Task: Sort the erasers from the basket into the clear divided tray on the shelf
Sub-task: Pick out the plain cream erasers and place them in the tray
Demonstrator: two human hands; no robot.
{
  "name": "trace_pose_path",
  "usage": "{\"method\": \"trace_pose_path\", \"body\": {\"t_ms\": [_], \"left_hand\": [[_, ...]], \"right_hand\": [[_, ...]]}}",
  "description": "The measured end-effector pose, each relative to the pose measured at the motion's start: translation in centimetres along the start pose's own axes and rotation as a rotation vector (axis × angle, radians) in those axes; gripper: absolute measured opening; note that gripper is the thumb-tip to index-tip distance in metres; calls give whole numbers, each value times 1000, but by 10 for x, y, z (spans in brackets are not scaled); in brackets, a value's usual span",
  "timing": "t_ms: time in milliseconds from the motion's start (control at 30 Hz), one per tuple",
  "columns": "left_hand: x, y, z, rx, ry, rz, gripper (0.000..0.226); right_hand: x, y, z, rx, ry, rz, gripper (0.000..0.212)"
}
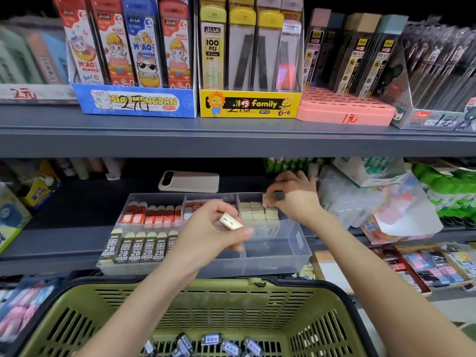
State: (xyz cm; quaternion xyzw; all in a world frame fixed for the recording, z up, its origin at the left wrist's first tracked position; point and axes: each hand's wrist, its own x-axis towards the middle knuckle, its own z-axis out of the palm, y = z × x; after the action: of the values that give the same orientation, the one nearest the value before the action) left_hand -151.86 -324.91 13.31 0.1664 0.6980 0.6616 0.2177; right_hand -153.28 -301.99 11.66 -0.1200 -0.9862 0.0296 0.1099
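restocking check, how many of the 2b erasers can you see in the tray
6, standing in one row in the front-left compartment of the clear tray: 2B erasers. The sixth is partly covered by the left hand, so more may be hidden behind it.

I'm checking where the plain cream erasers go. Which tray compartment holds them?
The back right compartment of the clear divided tray, where the right hand is placing one. The other filled sections hold red-sleeved erasers or 2B erasers.

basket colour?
Olive green basket with a black rim, seen in the head view.
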Motion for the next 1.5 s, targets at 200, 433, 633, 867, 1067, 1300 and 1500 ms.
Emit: {"method": "trace_pose_path", "body": {"t_ms": [200,433,633,867,1067,1300,1500], "left_hand": [[9,-4,-1,15,46,25,23],[17,-4,7,63,53,50,18],[25,1,21,-102,93,15,18],[29,1,45,-238,31,-83,28],[31,0,53,-62,21,-11,28],[16,-28,30,1007,58,458,43],[6,-41,24,1044,33,499,43]], "right_hand": [[-5,6,7,88,-102,46,20],[-6,6,9,86,-198,57,29],[-43,-3,-29,772,-35,-99,20],[-81,-10,-45,734,128,-281,35],[-79,0,-46,773,261,-208,27],[-32,23,-35,13,100,-164,32],[-20,24,-16,73,-177,-126,33]]}}
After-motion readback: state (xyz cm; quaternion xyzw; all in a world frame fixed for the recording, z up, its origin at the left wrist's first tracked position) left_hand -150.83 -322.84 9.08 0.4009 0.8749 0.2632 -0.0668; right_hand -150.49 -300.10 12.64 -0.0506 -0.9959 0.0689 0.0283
